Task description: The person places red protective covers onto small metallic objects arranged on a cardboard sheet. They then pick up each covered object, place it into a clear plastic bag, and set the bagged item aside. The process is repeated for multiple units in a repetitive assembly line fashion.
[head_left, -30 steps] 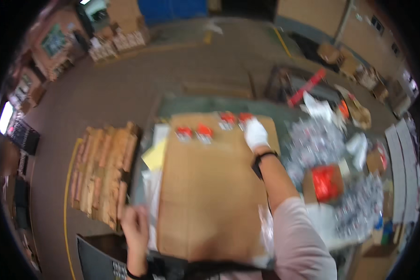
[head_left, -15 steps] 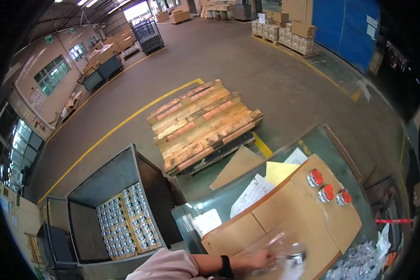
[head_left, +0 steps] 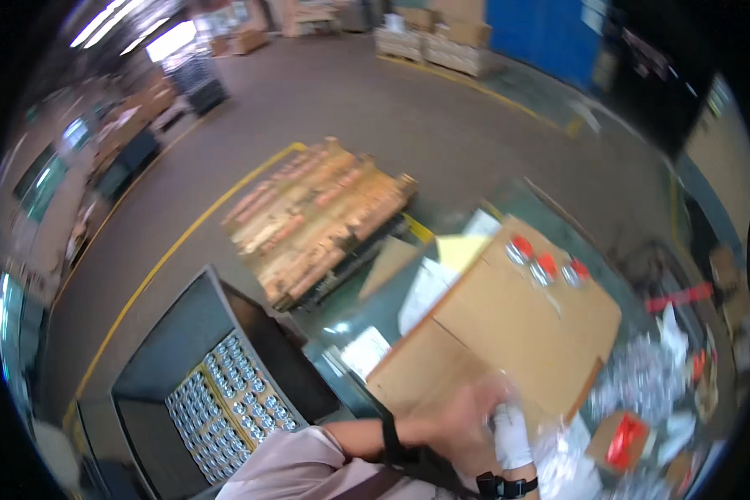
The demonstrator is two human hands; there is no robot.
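My left hand, smeared by motion, reaches over the lower part of a cardboard sheet. Right beside it is my right hand in a white glove, its fingers pointing up toward the left one. What either hand holds is too blurred to make out. Clear plastic film lies just right of the glove. Farther up the cardboard stand three shiny metal round parts with red on top: one on the left, one in the middle and one on the right.
At left, a dark metal bin contains rows of shiny metal parts. A wooden pallet lies beyond the table. Papers rest along the table's far-left edge. Clear plastic bags and a box with red inside are at right.
The view has swung, shifting the scene leftward. The gloved right hand now shows clearly beside my left hand. The shiny part and plastic bag seen at my hands earlier can no longer be made out there.
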